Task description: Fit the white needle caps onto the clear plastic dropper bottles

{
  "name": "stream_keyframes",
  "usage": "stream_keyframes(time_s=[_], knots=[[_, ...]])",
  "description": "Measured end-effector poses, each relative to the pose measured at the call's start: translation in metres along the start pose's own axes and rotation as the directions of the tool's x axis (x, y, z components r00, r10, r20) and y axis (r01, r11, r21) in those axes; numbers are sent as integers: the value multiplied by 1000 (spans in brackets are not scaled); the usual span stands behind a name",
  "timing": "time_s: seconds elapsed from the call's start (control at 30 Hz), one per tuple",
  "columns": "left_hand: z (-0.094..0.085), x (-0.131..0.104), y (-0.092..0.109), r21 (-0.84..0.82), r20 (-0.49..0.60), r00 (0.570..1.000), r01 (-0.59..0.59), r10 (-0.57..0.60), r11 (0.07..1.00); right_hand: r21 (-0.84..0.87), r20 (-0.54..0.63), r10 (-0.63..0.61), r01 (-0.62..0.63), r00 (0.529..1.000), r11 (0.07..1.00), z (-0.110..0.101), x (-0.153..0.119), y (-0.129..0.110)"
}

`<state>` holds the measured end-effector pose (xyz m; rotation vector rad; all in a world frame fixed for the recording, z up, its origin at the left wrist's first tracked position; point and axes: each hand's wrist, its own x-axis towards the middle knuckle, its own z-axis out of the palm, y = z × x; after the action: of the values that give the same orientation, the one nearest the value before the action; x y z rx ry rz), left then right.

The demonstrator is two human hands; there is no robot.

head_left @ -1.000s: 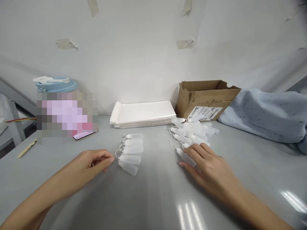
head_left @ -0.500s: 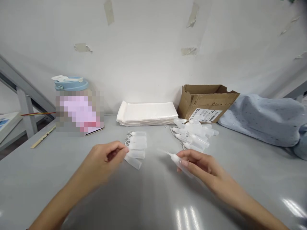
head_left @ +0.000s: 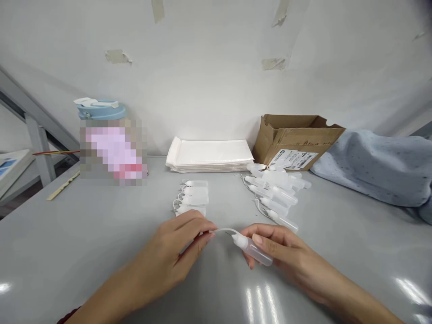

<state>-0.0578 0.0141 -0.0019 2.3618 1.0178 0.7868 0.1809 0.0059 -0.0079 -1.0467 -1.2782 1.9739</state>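
Note:
A small translucent dropper bottle (head_left: 258,254) with a white nozzle top is held in my right hand (head_left: 281,247), between thumb and fingers, tilted with its nozzle up to the left. From its neck a thin white strap (head_left: 225,230) arches leftward. My left hand (head_left: 177,245) pinches the strap's far end between thumb and fingertips; the tip is hidden there. Beyond my left hand, several similar bottles (head_left: 196,198) lie side by side in a row, the nearest partly covered by the hand. Past my right hand lies a loose heap of more such bottles (head_left: 281,194).
A stack of white padded envelopes (head_left: 212,153) rests against the wall. Right of it are an open cardboard box (head_left: 300,139) and a speckled blue cloth (head_left: 374,166). At the left stand a blue-lidded container (head_left: 103,110), partly pixelated, and a thin pale strip (head_left: 64,185).
My left hand has moved right, from the row of bottles to the strap, and now pinches it. The bottle in my right hand sits slightly lower. The view has shifted a little.

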Motion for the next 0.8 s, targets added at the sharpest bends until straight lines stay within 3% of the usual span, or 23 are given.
stream_keyframes(time_s=[0.07, 0.13, 0.33, 0.8], knots=[[2, -2, -2, 95, -81, 987, -128, 136, 987, -4, 7, -12, 12, 1000, 1000, 0, 0, 1], [3, -3, -3, 185, -132, 969, -182, 207, 966, -5, -1, -26, 26, 1000, 1000, 0, 1, 3], [3, -3, -3, 215, -127, 955, -237, 268, 947, -10, -27, -14, 13, 1000, 1000, 0, 1, 4], [16, -2, -1, 51, -78, 983, -163, 166, 985, 85, 41, -39, 35, 998, 996, 3, 3, 13]])
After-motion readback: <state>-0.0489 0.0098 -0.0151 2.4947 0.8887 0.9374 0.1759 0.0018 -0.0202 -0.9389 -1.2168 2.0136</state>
